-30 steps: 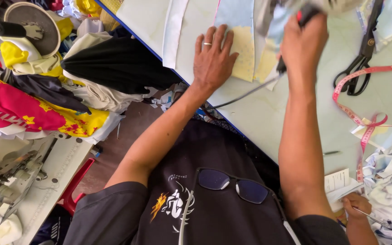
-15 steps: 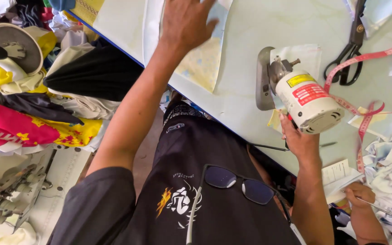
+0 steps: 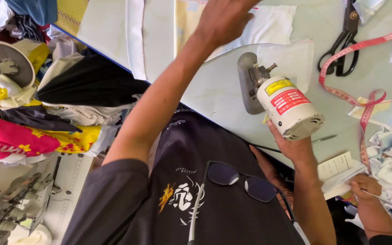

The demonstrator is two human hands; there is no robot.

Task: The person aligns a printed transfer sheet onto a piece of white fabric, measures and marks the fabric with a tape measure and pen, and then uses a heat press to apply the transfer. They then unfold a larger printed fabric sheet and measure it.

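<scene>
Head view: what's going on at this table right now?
A person stands at a pale green cutting table. Their right hand grips an electric fabric cutter resting on the table, and their left hand presses flat on white fabric. Scissors and a tape measure lie to the right. Another person's hand is at the lower right.

Electric cloth cutter (image 3: 283,102): white cylindrical motor housing with yellow and red labels, grey flat base plate, held tilted over the pale green table near its front edge. Pale fabric pieces (image 3: 268,22) are laid flat, layered, at the far side.
</scene>
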